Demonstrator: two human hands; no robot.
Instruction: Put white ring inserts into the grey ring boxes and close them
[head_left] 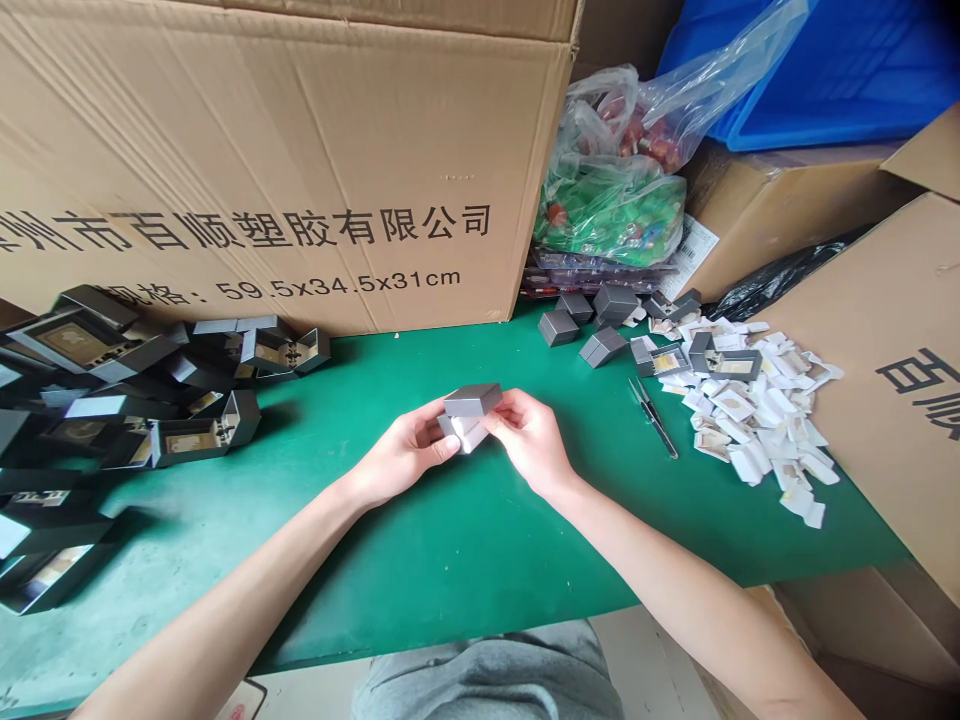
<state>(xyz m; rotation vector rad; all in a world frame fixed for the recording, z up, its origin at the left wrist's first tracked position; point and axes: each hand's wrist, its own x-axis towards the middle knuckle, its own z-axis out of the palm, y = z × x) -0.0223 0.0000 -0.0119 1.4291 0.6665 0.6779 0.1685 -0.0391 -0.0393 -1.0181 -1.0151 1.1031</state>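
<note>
Your left hand (405,452) and right hand (535,438) both hold dark box (474,400), clock centre; opened boxes (196,442) at nine o'clock, white pieces (780,415) at three. Step: seemingly opening box. Next likely needs steady grip, careful fingertips.

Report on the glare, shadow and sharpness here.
Head view: pale glare on the green table at left; head view: soft shadow on the table beside the left forearm; head view: left hand and right hand outlines clear, the large carton's print readable; head view: top-right corner darkened.
</note>
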